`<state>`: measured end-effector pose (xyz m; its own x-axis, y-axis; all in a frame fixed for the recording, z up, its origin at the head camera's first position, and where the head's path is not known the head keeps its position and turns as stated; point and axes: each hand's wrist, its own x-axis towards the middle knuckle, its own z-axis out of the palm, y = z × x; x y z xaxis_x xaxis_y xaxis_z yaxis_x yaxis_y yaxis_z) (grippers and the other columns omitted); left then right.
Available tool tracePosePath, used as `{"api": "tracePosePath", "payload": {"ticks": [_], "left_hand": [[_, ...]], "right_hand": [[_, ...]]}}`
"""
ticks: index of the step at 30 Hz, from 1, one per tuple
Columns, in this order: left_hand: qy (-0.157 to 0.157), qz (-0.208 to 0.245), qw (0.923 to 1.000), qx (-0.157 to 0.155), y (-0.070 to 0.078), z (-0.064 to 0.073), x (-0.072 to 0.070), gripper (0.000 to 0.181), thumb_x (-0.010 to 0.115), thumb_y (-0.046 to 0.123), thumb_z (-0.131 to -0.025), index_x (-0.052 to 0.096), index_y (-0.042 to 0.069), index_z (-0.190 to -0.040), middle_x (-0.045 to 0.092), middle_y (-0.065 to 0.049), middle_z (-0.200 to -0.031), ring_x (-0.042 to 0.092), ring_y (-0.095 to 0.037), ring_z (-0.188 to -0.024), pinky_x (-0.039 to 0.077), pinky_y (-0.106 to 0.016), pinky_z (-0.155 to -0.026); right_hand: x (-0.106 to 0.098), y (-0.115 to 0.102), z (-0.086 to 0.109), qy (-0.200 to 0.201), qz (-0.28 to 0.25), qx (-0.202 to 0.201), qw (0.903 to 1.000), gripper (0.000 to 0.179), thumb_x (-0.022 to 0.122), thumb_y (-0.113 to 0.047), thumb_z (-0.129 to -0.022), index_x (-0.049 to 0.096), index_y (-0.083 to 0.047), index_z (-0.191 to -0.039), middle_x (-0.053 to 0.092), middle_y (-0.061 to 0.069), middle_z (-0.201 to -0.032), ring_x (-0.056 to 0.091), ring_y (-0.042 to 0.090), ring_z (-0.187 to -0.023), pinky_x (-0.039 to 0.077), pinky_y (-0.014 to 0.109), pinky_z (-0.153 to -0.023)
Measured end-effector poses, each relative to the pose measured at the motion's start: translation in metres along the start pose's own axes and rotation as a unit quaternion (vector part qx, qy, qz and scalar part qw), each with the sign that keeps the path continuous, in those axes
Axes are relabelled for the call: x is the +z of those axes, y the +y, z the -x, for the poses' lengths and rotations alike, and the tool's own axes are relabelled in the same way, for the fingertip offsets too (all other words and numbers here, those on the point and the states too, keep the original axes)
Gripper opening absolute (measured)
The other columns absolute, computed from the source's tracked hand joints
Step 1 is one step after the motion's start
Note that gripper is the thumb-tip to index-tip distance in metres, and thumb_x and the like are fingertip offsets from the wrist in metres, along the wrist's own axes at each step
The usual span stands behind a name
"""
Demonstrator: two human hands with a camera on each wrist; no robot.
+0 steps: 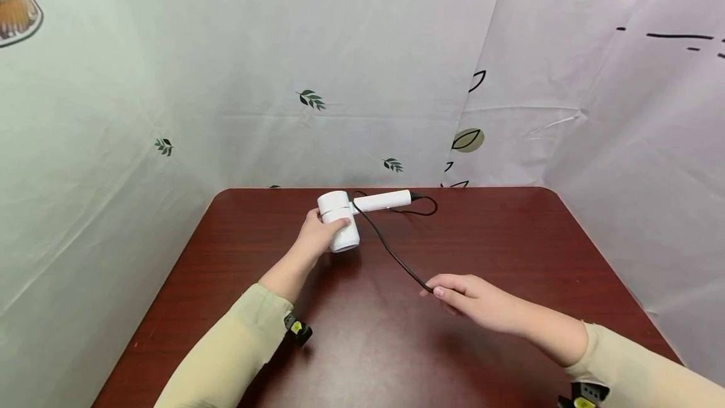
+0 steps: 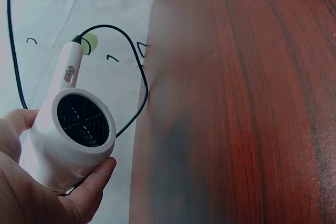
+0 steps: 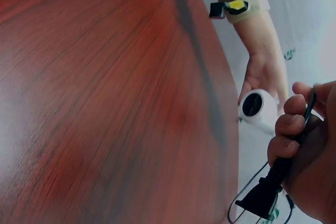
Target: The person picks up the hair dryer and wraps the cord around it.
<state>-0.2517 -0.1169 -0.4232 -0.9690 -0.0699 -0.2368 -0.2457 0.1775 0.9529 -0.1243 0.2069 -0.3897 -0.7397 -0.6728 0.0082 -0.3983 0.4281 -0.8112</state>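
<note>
While two pale sleeves (image 1: 226, 345) come in from the bottom of the frame, each with a small black camera (image 1: 298, 329) at the cuff, the right hand (image 1: 472, 298), lower right of centre, has its fingers curled round a black cord (image 1: 391, 250). In the right wrist view the plug (image 3: 262, 195) sticks out below that fist. Farther off, left of centre, the left hand (image 1: 317, 232) grips the body of a white hair dryer (image 1: 342, 235), thumb along one side. A shadow below suggests the dryer is off the wood, though I cannot be sure. Its handle (image 1: 382, 201) points right, and the cord loops back behind it.

The step in hand looks like managing the cord while the dryer is steadied; a next move would call for a firm left grip and enough slack to avoid tugging the handle end.

No container stands on the brown table (image 1: 510, 238). Beyond its far edge hangs a whitish cloth (image 1: 351, 36), with leaf prints and cropped food pictures near the upper left.
</note>
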Motion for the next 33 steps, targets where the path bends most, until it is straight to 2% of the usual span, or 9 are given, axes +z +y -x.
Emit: {"api": "tracePosePath", "payload": {"ticks": [4, 16, 21, 26, 33], "left_hand": [[0.002, 0.001, 1.0000, 0.002, 0.003, 0.002, -0.002, 0.086, 0.076, 0.028, -0.086, 0.024, 0.005, -0.151, 0.046, -0.017, -0.136, 0.059, -0.032, -0.110, 0.058, -0.043, -0.076], [0.010, 0.003, 0.9998, 0.019, 0.008, 0.001, -0.011, 0.086, 0.074, 0.027, -0.088, 0.021, 0.003, -0.152, 0.046, -0.020, -0.135, 0.060, -0.034, -0.110, 0.058, -0.042, -0.077], [0.014, 0.014, 0.9996, 0.020, 0.008, 0.001, -0.014, 0.086, 0.074, 0.026, -0.087, 0.023, 0.003, -0.151, 0.047, -0.019, -0.134, 0.060, -0.032, -0.108, 0.058, -0.042, -0.076], [0.017, 0.027, 0.9993, 0.020, 0.009, 0.002, -0.018, 0.084, 0.074, 0.025, -0.088, 0.023, 0.002, -0.150, 0.048, -0.019, -0.135, 0.061, -0.032, -0.107, 0.058, -0.042, -0.074], [0.022, 0.025, 0.9992, 0.021, 0.011, 0.004, -0.028, 0.082, 0.072, 0.025, -0.090, 0.022, 0.003, -0.151, 0.046, -0.018, -0.137, 0.059, -0.032, -0.110, 0.058, -0.041, -0.076]], "right_hand": [[-0.003, 0.006, 0.004, -0.008, 0.030, 0.008, 0.9995, 0.023, 0.046, -0.028, -0.107, 0.066, -0.027, -0.117, 0.042, -0.015, -0.067, 0.039, -0.001, -0.060, 0.046, 0.026, -0.067], [-0.014, 0.019, 0.011, -0.083, 0.075, 0.002, 0.9937, 0.014, 0.051, -0.030, -0.104, 0.065, -0.032, -0.106, 0.052, -0.018, -0.077, 0.051, 0.000, -0.074, 0.046, 0.023, -0.068], [-0.020, 0.024, 0.014, -0.107, 0.102, 0.011, 0.9890, 0.014, 0.052, -0.030, -0.104, 0.066, -0.033, -0.105, 0.061, -0.016, -0.087, 0.055, 0.001, -0.081, 0.046, 0.024, -0.072], [-0.027, 0.031, 0.016, -0.114, 0.129, 0.019, 0.9848, 0.013, 0.055, -0.028, -0.103, 0.067, -0.030, -0.099, 0.058, -0.015, -0.080, 0.053, 0.000, -0.075, 0.045, 0.024, -0.069], [-0.037, 0.043, 0.018, -0.115, 0.147, 0.055, 0.9809, 0.013, 0.056, -0.030, -0.102, 0.068, -0.028, -0.096, 0.062, -0.010, -0.082, 0.052, 0.001, -0.073, 0.043, 0.024, -0.066]]}}
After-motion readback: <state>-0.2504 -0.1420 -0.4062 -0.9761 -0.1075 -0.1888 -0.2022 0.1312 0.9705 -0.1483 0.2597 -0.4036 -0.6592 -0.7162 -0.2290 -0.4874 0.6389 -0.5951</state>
